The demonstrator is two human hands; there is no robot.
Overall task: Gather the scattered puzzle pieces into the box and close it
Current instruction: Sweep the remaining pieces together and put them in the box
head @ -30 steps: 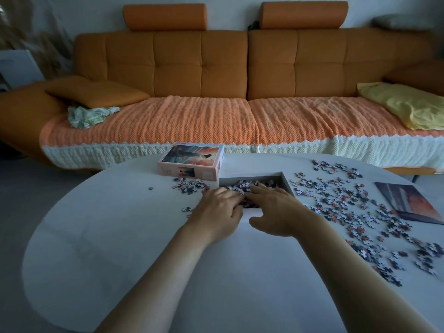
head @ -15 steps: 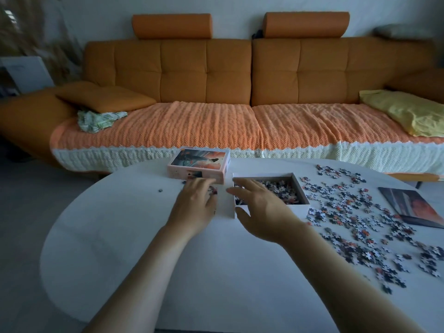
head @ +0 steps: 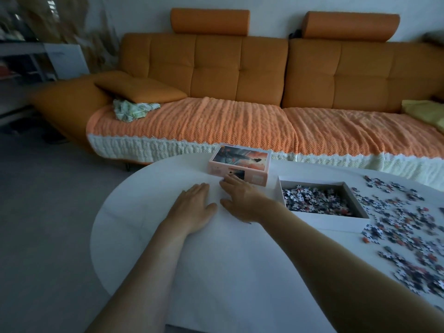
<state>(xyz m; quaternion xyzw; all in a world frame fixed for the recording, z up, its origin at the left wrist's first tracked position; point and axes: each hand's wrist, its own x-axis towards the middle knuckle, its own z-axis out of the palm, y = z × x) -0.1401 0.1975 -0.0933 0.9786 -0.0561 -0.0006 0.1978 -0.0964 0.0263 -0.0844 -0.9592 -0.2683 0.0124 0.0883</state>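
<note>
An orange sofa [head: 240,70] with two headrests [head: 210,21] stands behind the white worktop [head: 216,272]. A knitted orange cover [head: 204,123] lies over its seat. At its left end an orange cushion [head: 141,88] rests on a crumpled patterned cloth [head: 131,110]; a yellow pillow [head: 425,111] lies at the right. The floor [head: 48,212] is grey.

Head-worn view; looks forward and down, close over table [head: 216,272].

sofa [head: 240,68] orange | table [head: 216,272] white | box [head: 336,221] white | lid [head: 239,165] pink, pictured
</note>
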